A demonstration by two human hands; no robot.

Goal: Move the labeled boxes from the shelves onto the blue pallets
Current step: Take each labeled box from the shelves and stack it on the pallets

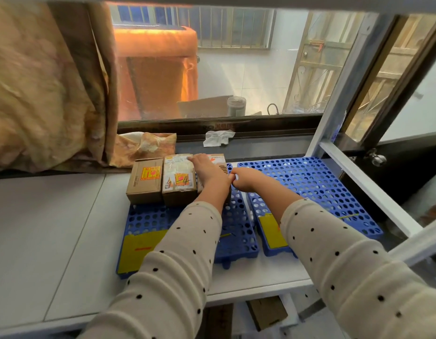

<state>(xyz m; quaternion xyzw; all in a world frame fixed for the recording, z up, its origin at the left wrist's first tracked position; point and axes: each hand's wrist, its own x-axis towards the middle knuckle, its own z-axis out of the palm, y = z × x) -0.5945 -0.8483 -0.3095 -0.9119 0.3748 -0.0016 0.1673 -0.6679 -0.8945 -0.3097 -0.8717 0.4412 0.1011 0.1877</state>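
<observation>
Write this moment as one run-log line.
left hand: flat on third brown cardboard box | right hand: beside it | left blue perforated plastic pallet: three boxes

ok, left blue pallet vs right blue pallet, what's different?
The left pallet carries cardboard boxes along its far edge, including the box marked 4; the right pallet carries no boxes. The left hand rests on a box on the left pallet; the right hand is above the right pallet's edge. Both are perforated blue plastic with a yellow card at the near end.
</observation>
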